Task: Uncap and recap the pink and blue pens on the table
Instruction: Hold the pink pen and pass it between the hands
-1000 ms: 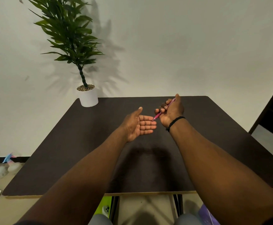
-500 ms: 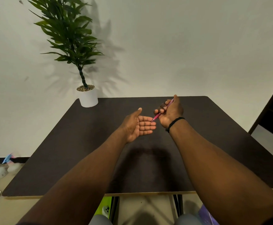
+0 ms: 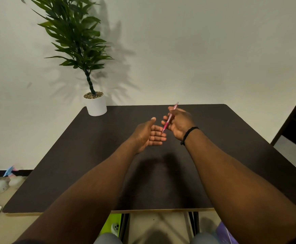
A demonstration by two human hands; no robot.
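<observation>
Potted plant at table's far-left corner.

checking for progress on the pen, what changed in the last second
The right hand loosened from a fist-like grip, so the pink pen now sticks out further past the fingers. It remains held, tip toward the open left hand. The left hand, table and plant pot stayed put.

Above the dark worktop, the right hand holds a pink pen tilted, its lower tip touching the flat, spread left hand.
</observation>
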